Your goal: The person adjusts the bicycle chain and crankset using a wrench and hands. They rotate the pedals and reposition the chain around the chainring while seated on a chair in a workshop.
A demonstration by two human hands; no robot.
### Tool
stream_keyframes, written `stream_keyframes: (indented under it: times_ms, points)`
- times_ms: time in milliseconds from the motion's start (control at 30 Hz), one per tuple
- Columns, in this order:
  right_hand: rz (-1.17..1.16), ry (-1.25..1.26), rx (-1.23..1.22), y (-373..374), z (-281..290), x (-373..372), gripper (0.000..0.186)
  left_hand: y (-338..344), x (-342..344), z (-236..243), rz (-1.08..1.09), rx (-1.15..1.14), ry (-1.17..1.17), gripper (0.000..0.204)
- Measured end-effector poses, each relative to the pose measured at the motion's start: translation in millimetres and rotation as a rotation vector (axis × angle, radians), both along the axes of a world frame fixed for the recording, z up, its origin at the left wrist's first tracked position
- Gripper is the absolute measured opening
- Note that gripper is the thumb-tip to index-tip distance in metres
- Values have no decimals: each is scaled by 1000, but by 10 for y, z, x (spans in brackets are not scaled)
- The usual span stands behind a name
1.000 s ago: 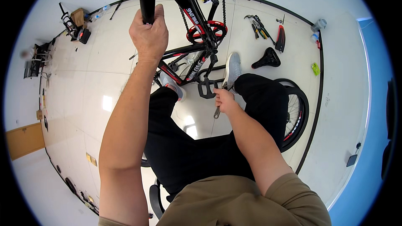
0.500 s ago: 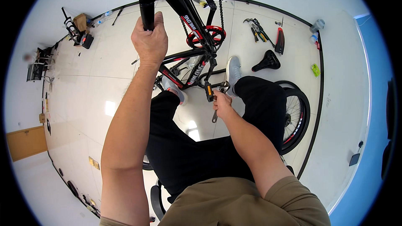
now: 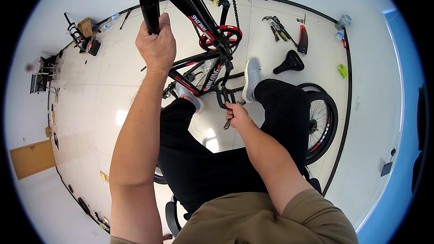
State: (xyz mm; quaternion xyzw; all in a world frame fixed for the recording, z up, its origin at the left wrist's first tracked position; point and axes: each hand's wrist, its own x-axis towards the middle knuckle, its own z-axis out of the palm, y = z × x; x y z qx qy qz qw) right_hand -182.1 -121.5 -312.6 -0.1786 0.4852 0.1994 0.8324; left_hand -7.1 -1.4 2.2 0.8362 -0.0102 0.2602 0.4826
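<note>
My left hand (image 3: 156, 45) grips an upright black tube (image 3: 149, 7) of an overturned-looking black and red bicycle frame (image 3: 192, 9). Below and to the right, my right hand (image 3: 236, 114) is closed on a metal wrench (image 3: 227, 124) at the black pedal (image 3: 224, 96), between my knees; the wrench's far end is partly hidden by pedal and fingers. The red chainring (image 3: 233, 34) with hanging chain sits higher on the frame. My feet in grey shoes stand either side of the lower frame.
On the white tiled floor (image 3: 95, 99) at right lie pliers and other hand tools (image 3: 281, 33), a red-black part (image 3: 302, 40), a saddle (image 3: 288, 63), a wheel (image 3: 322, 126) and a green item (image 3: 342, 71). Bicycle parts and boxes (image 3: 82, 31) line the left wall.
The frame's top and my left hand have shifted slightly left. My right hand and the wrench have moved slightly left and down, and the pedal's face has changed angle during the interval.
</note>
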Motion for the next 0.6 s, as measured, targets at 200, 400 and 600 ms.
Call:
stream_keyframes:
  times_ms: [200,400,600]
  points:
    - [72,19,-160,31,120,36,24,10,11,-4,-4,-21,-3,31]
    - [60,36,-270,66,318,63,26,26,24,-5,17,-1,3,32]
    - [262,-124,-353,167,403,56,24,-10,7,-6,11,4,-11,31]
